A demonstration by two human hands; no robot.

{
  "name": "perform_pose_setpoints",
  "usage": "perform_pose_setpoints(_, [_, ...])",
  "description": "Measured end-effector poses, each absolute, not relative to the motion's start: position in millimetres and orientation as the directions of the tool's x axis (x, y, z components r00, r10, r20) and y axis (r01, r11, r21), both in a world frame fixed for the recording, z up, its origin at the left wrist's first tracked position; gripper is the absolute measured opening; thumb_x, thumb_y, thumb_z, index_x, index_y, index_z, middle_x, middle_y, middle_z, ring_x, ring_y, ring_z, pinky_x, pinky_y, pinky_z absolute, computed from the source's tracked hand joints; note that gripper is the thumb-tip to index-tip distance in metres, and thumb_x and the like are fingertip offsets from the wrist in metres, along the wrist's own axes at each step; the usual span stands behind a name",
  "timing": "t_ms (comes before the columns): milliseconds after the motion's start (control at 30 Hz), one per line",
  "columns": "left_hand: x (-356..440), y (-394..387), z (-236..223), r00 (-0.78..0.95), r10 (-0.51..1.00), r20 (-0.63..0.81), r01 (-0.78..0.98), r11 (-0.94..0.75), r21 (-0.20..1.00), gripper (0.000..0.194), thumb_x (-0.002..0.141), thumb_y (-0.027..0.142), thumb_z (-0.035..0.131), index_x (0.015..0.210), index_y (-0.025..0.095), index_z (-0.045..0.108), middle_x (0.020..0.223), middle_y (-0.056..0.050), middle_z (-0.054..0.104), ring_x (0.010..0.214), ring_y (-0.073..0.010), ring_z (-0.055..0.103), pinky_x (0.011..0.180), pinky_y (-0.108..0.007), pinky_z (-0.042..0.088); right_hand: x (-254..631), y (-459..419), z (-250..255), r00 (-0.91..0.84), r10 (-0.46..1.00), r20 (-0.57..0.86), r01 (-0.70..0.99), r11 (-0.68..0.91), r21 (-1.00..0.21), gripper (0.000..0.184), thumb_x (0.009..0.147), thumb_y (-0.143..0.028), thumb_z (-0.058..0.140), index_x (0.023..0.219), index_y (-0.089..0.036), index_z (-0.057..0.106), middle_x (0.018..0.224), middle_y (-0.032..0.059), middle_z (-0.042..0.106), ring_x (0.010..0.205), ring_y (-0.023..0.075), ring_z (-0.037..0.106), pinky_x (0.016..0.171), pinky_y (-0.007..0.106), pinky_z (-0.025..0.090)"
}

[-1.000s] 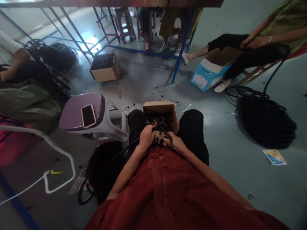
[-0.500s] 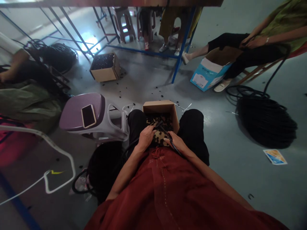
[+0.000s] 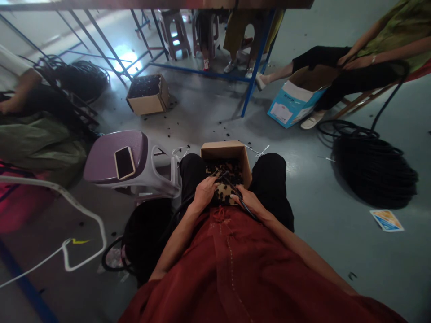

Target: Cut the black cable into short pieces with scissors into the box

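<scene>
Fingers (image 3: 212, 180) of the left hand (image 3: 204, 192) look closed on a black cord (image 3: 186, 204), pretty much mid-frame, while the right hand (image 3: 248, 198), just beside it, grips a dark slim thing (image 3: 231, 183); can't tell if that's a tool, it's too small. Both are over an open cardboard box (image 3: 248, 170) with black bits (image 3: 215, 168) inside, sitting between the knees (image 3: 270, 179), my guess being so anything small that drops lands in there. The cord leads off toward a big black coil (image 3: 144, 237) at lower left, probably kept close to save reaching, though the forearm (image 3: 175, 244) hides part of it. Further out, left side of the frame, a purple-topped stool (image 3: 101, 154) has a phone (image 3: 125, 163) lying flat on it, I'd say to keep it off the littered floor (image 3: 313, 193). Far right there's another coil (image 3: 377, 175), with a printed packet (image 3: 386, 220) just below. Upper right, a seated co-worker (image 3: 400, 38) has a blue-and-white box (image 3: 286, 107) by their legs, and a counter (image 3: 158, 4) spans the top.
</scene>
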State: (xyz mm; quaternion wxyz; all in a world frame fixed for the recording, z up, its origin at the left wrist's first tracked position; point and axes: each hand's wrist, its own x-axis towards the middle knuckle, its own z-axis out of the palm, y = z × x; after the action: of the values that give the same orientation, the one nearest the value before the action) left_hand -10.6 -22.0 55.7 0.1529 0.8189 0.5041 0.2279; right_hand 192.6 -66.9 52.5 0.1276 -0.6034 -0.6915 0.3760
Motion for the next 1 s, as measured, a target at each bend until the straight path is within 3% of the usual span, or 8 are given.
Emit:
perform_pose_setpoints(267, [-11,-22,53,0.385,0.902,0.196,0.774,-0.430,0.465,0.022,0.086,0.028,0.045,0.099,0.016,0.057,0.090,-0.005,0.062,0.085,-0.0137,0.057,0.079,-0.024,0.045,192,-68,56,-0.230,0.923,-0.310,0.768,-0.024,-0.640,0.040,0.083,-0.048,0.042,0.112,-0.021,0.048,0.092,0.0094,0.064,0.084,0.0217,0.060,0.068,0.025,0.039])
perform_pose_setpoints(567, [-2,-29,63,0.244,0.963,0.117,0.781,-0.266,0.565,0.030,0.080,0.027,0.055,0.109,0.018,0.053,0.104,-0.006,0.061,0.094,-0.0157,0.057,0.084,-0.027,0.044,191,-67,56,-0.202,0.930,-0.307,0.810,-0.018,-0.586,0.040,0.084,-0.048,0.040,0.112,-0.021,0.048,0.094,0.0090,0.064,0.084,0.0213,0.060,0.066,0.024,0.037])
perform_pose_setpoints(667, [2,-31,64,0.213,0.973,0.086,0.802,-0.224,0.553,0.024,0.081,0.025,0.053,0.104,0.018,0.055,0.099,-0.006,0.062,0.092,-0.0165,0.058,0.082,-0.028,0.044,191,-66,54,-0.183,0.922,-0.340,0.828,-0.042,-0.559,0.040,0.084,-0.049,0.041,0.112,-0.021,0.048,0.092,0.0096,0.064,0.081,0.0220,0.060,0.065,0.025,0.037])
perform_pose_setpoints(1000, [-9,-21,62,0.250,0.968,0.022,0.739,-0.205,0.642,0.021,0.083,0.024,0.051,0.100,0.018,0.061,0.100,-0.005,0.065,0.095,-0.0154,0.059,0.087,-0.027,0.044,191,-67,51,-0.228,0.922,-0.314,0.730,-0.051,-0.681,0.042,0.082,-0.046,0.046,0.116,-0.021,0.047,0.110,0.0094,0.058,0.096,0.0208,0.055,0.078,0.027,0.039])
